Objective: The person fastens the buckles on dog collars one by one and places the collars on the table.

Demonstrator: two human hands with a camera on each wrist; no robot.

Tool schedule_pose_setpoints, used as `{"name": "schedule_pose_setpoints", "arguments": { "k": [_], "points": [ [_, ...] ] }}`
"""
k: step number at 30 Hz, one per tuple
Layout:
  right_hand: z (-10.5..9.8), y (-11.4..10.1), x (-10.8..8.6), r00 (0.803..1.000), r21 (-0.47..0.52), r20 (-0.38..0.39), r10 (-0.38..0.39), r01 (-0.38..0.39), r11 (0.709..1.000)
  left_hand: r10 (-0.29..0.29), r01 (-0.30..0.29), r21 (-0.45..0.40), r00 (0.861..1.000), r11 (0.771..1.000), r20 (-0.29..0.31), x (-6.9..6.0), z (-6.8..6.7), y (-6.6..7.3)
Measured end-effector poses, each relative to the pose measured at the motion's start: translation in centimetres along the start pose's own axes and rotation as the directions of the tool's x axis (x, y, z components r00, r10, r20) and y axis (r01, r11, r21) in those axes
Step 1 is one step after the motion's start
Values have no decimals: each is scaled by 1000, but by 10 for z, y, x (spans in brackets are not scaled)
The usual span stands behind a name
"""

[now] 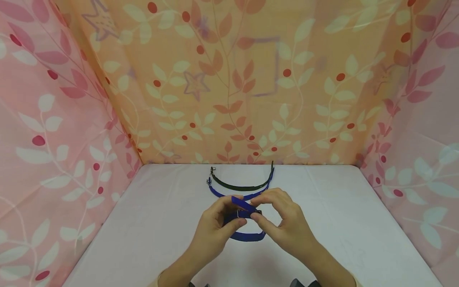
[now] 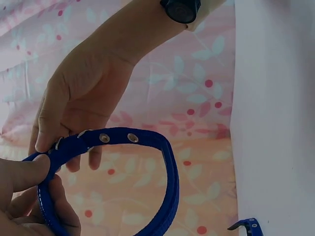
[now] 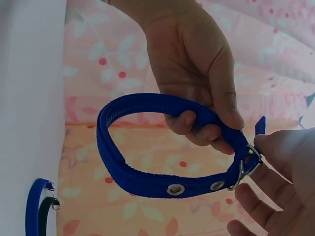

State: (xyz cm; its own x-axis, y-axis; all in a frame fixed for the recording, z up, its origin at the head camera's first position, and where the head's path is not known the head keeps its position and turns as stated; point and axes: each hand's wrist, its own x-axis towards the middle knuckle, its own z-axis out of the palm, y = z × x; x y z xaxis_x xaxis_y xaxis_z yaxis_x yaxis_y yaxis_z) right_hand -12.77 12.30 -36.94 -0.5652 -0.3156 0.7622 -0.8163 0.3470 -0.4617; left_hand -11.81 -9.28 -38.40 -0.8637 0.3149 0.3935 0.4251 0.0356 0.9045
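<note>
A blue collar (image 1: 247, 237) with metal eyelets is held up in a loop above the white table, between both hands. My left hand (image 1: 215, 225) grips its band with the thumb on one side and curled fingers on the other. At the metal buckle (image 3: 253, 157), my right hand (image 1: 285, 215) pinches the collar between thumb and fingers. The strap's pointed tip (image 3: 261, 125) sticks out past the buckle, by the right thumb. A metal ring (image 3: 240, 175) sits beside the buckle. In the left wrist view, the eyelets (image 2: 133, 138) show along the band.
Behind the hands, a second blue collar (image 1: 215, 193) and a dark green collar (image 1: 236, 187) lie curved on the white table (image 1: 143, 223), metal fittings at their left ends. Floral cloth (image 1: 229, 99) walls the table's back and both sides.
</note>
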Motion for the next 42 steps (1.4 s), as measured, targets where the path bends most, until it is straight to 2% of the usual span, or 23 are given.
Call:
{"name": "schedule_pose_setpoints", "arguments": {
  "k": [6,10,15,21,26,30,35,42],
  "points": [
    [-1,0,0,996,-58,62,63,-60,997,-25,25,-2,999,1000,-48,0,-2,2],
    [-3,0,0,993,-58,79,89,-84,995,-64,67,44,996,997,-68,-1,-2,3],
    [-6,1,1,997,-15,60,42,-41,999,-127,132,88,990,987,-62,-1,-2,5],
    [-6,2,4,997,-28,35,-64,65,998,-123,129,120,991,984,-51,-1,-2,5],
    [-8,5,4,999,-40,-5,-48,48,998,-173,184,183,982,966,-73,-1,-2,4],
    [-9,6,3,1000,-41,5,-16,16,999,-221,235,218,972,947,-85,0,-2,4],
    [-11,7,4,999,-37,32,-17,18,999,-228,247,204,967,947,-114,0,-2,5],
    [-12,10,5,997,-35,37,-65,67,997,-206,228,142,967,963,-149,-1,-3,6]
  ]
}}
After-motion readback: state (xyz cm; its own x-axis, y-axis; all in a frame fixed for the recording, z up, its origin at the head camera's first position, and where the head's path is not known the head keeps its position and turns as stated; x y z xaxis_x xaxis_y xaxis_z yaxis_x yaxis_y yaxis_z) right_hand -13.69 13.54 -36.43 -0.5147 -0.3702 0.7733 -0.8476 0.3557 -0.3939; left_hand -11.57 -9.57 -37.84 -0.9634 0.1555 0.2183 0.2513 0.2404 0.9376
